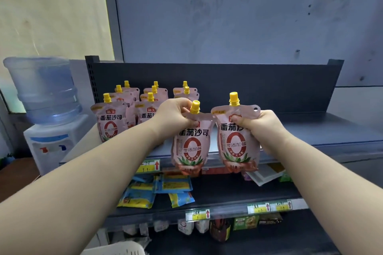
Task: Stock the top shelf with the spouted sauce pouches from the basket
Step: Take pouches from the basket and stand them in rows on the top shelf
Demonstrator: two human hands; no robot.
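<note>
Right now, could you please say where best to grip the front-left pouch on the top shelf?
Probably pinch the front-left pouch just under its yellow cap, coming from above: it stands upright, its cap sticks up free, and other pouches crowd its back and right side.

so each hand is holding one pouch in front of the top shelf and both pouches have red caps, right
Not quite: the caps are yellow, not red. The head view shows the left hand gripping the left pouch and the right hand gripping the right pouch, both in front of the top shelf.
</note>
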